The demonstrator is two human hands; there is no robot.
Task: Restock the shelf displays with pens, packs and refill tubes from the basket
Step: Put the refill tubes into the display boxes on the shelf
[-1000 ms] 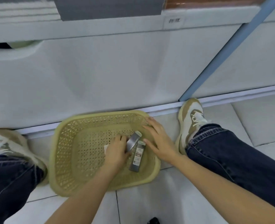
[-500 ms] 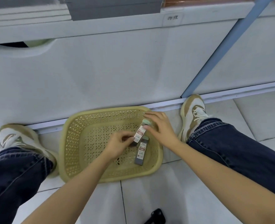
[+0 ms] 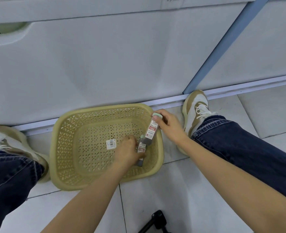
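Head view: right hand [image 3: 168,127] holds refill tube [image 3: 151,130] over basket [image 3: 105,108] rim.

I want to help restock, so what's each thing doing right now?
Basket: on the floor, upright, nearly empty.
Raised tube: capped, pinched by the right hand over the basket's rim.
Lower tube: capped, in the basket, gripped by the left hand.
Label: flat on the basket's bottom.

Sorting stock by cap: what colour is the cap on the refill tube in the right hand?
Pale mint green cap, best seen in the head view.
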